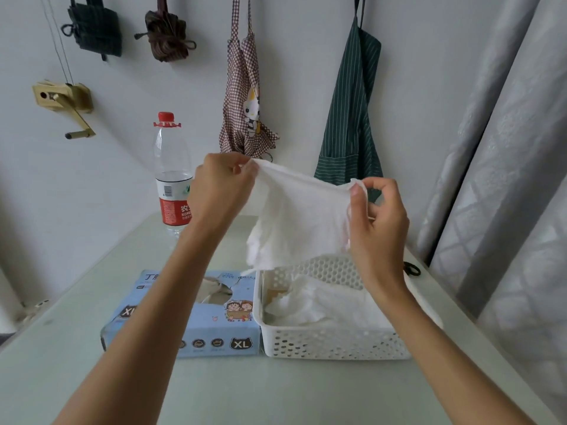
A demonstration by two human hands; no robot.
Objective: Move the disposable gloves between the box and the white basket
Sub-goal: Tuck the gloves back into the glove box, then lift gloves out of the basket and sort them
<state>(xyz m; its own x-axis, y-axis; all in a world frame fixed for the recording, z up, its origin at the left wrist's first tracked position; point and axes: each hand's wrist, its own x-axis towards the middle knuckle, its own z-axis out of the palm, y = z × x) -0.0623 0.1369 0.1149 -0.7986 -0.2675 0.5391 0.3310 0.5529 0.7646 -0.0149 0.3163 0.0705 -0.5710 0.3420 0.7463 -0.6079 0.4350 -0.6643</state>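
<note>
A thin white disposable glove (294, 216) hangs stretched in the air above the basket, its upper edge pulled taut between two pinched corners, the rest drooping in crumpled folds; the white basket (331, 342), rectangular with perforated walls, stands on the surface and holds a loose heap of more white gloves (319, 305); the box (196, 320), pale blue with cartoon prints and "XL" marks, lies flat just left of the basket, touching it, its top opening torn and showing pale gloves inside.

White wall (291, 72), grey curtain (506, 179), pale table (245, 394)
</note>
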